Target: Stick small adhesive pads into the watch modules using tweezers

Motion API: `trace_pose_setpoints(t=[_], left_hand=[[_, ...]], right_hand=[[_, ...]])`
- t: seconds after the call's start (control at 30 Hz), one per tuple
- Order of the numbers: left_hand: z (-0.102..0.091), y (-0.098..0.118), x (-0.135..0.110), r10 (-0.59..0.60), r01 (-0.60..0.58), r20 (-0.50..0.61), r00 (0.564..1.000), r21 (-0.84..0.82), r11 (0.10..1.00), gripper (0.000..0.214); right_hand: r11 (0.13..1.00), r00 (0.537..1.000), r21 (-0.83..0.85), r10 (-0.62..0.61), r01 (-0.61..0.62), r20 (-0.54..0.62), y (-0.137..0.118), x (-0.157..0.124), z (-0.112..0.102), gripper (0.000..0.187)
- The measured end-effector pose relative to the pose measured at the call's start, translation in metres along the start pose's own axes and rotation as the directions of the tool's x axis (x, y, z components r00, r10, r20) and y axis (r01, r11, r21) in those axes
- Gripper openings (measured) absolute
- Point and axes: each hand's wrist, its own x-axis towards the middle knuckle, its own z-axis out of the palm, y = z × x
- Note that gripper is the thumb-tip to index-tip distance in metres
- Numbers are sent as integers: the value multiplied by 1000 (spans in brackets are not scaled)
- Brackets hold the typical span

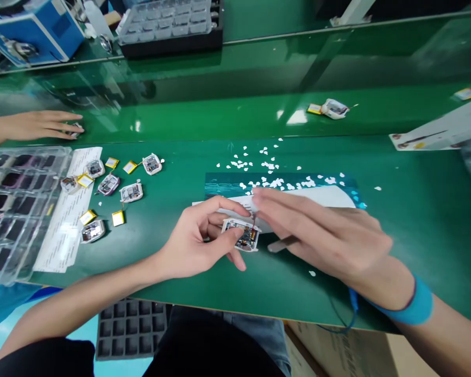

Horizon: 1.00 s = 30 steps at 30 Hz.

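My left hand [202, 235] grips a small white-cased electronic device [241, 234], its thumb on the bare circuit board inside the open case. My right hand [325, 230] is just to the right of it, blurred, with fingertips close together over the device's upper right corner. A flat grey metal tool, like tweezers [280, 244], sticks out from under the right palm; the rest is hidden. A thin wire rises from the device toward the right fingertips. Behind both hands lie a white sheet [329, 196] and many small white tabs [275, 183], probably stickers.
On the left are several opened devices [132, 192] with yellow-edged batteries [118, 218], printed papers [68, 225] and a clear compartment tray [13, 209]. Another person's hand [43, 124] touches a device there. One more device [335, 109] lies at the back. A blue wrist strap [410, 303] trails a cord.
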Motion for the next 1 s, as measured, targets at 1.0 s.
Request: trace_pose_setpoints(t=[1.0], left_hand=[[11,-19,-9,385,-328,-130,914,322,888,12]], right_hand=[[836,960,472,228,-280,165,-25,8,3,25]])
